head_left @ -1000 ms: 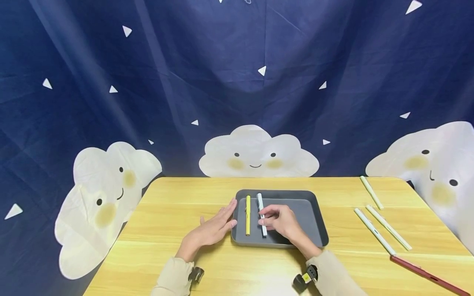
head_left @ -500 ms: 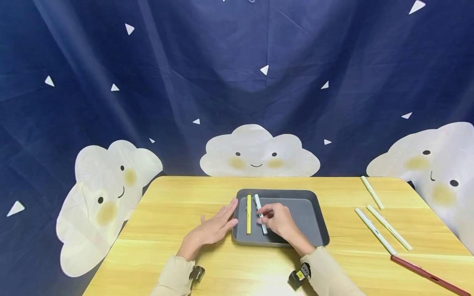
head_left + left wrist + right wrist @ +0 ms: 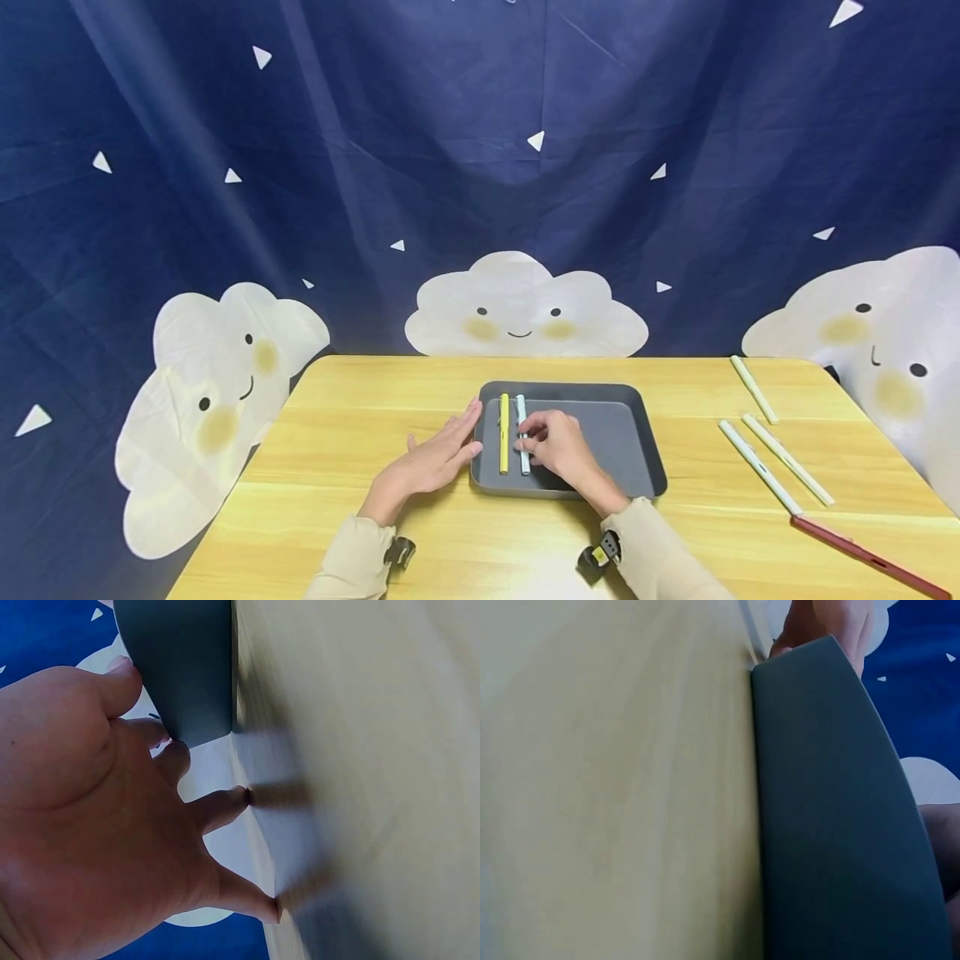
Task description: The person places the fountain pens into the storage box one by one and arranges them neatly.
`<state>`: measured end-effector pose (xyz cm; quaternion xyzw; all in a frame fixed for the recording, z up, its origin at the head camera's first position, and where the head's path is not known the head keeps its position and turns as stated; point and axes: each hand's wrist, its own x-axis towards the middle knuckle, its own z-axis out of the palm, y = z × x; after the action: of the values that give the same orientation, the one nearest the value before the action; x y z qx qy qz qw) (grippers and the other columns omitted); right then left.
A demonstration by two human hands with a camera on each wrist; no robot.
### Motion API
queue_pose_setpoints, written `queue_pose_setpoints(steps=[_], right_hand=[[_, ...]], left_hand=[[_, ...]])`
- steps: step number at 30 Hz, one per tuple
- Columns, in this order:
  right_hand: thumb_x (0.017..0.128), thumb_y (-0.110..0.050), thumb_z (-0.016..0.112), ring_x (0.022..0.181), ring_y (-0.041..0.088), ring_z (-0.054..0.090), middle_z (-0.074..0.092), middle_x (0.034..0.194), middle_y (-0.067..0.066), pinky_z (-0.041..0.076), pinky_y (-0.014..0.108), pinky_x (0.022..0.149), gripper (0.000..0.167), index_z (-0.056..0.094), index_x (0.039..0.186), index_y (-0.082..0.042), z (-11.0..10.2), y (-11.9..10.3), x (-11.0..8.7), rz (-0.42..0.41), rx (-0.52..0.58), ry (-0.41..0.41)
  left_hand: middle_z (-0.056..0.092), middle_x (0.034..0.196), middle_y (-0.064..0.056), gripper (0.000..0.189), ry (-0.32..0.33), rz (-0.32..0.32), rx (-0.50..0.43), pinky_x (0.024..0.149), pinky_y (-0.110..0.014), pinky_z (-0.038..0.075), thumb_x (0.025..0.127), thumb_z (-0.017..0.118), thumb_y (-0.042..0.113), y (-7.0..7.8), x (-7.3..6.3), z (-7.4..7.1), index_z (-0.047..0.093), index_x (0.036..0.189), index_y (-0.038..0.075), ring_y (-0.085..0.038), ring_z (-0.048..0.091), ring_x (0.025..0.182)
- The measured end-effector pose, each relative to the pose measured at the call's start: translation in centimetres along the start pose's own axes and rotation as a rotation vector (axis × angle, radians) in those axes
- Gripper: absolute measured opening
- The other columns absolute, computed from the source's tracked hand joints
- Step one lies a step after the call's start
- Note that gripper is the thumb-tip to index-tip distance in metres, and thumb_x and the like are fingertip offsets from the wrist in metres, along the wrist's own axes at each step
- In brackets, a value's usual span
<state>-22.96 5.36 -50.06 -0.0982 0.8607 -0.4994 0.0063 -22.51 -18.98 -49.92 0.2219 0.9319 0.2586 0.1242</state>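
A dark grey rectangular tray [image 3: 622, 433] lies on the table with two pens inside it. The yellow pen [image 3: 504, 433] lies lengthwise near the tray's left wall. Just right of it, almost parallel, is a pale blue-white pen [image 3: 524, 462], which my right hand [image 3: 558, 446] pinches between thumb and fingers around its middle. My left hand [image 3: 431, 458] rests against the tray's left side with fingers extended. In the left wrist view, the left hand's [image 3: 112, 802] thumb and some fingers touch the tray wall [image 3: 184, 675], while other fingertips touch the table. The right wrist view mostly shows the tray's outer wall [image 3: 832, 802].
On the table's right side lie a pale green pen [image 3: 753, 389] at the back, another light green pen [image 3: 787, 460], a whitish pen [image 3: 760, 467] and a dark red pen [image 3: 870, 557] near the front corner. A dark blue cloud-print curtain [image 3: 465, 167] hangs behind the table [image 3: 360, 400].
My right hand has shifted slightly left, bringing the pale pen closer to the yellow one and straightening it to nearly parallel. The left hand has stayed at the tray's side.
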Motion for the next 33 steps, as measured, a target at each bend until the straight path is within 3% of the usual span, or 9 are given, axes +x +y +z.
queue_pose_setpoints(steps=[10, 21, 28, 33], right_hand=[[0.085, 0.002, 0.081, 0.067, 0.015, 0.070, 0.073, 0.085, 0.007, 0.058, 0.024, 0.054, 0.011, 0.075, 0.094, 0.000, 0.2, 0.3, 0.2, -0.009, 0.040, 0.021], [0.087, 0.006, 0.076, 0.070, 0.019, 0.072, 0.073, 0.087, 0.010, 0.060, 0.027, 0.056, 0.008, 0.075, 0.095, 0.003, -0.2, 0.1, -0.5, 0.002, 0.097, 0.006], [0.085, 0.005, 0.077, 0.065, 0.019, 0.072, 0.074, 0.080, 0.009, 0.059, 0.025, 0.058, 0.013, 0.075, 0.098, 0.002, -1.5, -0.2, -1.0, -0.060, 0.099, 0.017], [0.086, 0.002, 0.078, 0.076, 0.023, 0.074, 0.075, 0.086, 0.010, 0.060, 0.028, 0.067, 0.015, 0.075, 0.101, 0.001, -2.9, -0.2, -2.1, -0.117, 0.106, 0.000]], left_hand=[[0.008, 0.172, 0.001, 0.065, 0.008, 0.030, -0.004, 0.098, -0.091, -0.001, 0.112, 0.036, 0.041, 0.9, -0.3, -0.6, 0.009, 0.167, 0.020, -0.041, 0.018, 0.154], [0.009, 0.172, -0.001, 0.065, 0.009, 0.039, -0.002, 0.097, -0.091, -0.001, 0.112, 0.036, 0.042, 0.7, -0.5, -0.4, 0.010, 0.167, 0.019, -0.041, 0.019, 0.153], [0.007, 0.172, 0.002, 0.064, 0.008, 0.019, 0.002, 0.098, -0.090, -0.001, 0.112, 0.036, 0.041, 0.9, -0.4, -0.6, 0.010, 0.167, 0.021, -0.039, 0.019, 0.154], [0.006, 0.172, 0.005, 0.064, 0.000, 0.001, 0.019, 0.101, -0.089, 0.001, 0.112, 0.036, 0.042, 0.9, -0.3, -0.7, 0.009, 0.167, 0.023, -0.037, 0.018, 0.155]])
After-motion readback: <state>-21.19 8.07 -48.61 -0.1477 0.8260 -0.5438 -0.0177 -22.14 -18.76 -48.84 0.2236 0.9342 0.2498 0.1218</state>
